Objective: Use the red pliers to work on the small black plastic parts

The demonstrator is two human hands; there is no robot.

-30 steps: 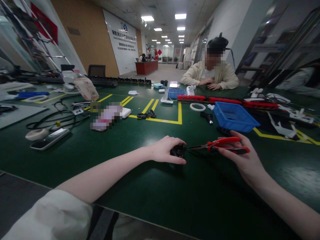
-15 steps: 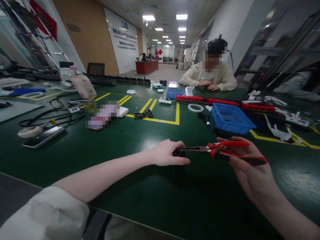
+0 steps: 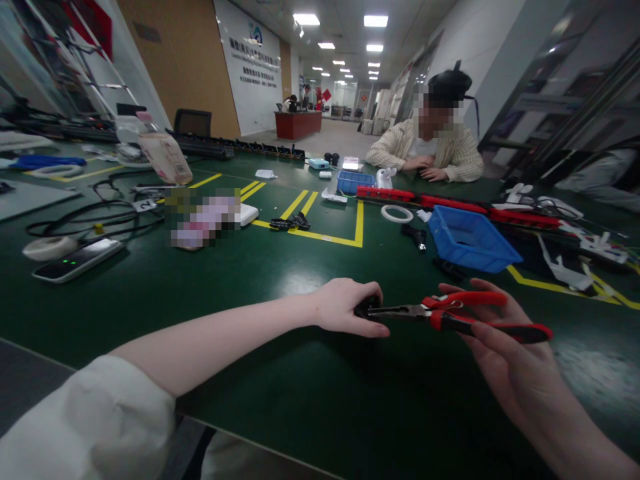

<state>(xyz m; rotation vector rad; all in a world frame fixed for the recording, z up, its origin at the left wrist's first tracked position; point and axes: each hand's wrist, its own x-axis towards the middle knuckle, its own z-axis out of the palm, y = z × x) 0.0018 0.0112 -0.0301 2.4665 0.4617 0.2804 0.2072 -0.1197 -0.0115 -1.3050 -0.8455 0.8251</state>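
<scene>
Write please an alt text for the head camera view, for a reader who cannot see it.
On a green table, the person's left hand holds a small black part while the right hand grips red-handled pliers, whose tip meets the part. Behind sit a blue bin and a seated person.

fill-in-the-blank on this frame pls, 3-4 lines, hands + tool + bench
1. The right hand grips needle-nose pliers whose handles are ____ and black.
2. The pliers' tip reaches the small black part that the ____ hand holds down on the dark green table.
3. The open rectangular plastic bin beyond the pliers is ____ in colour.
4. The flat ring of tape left of that bin is ____.

Missing words: red; left; blue; white
</scene>
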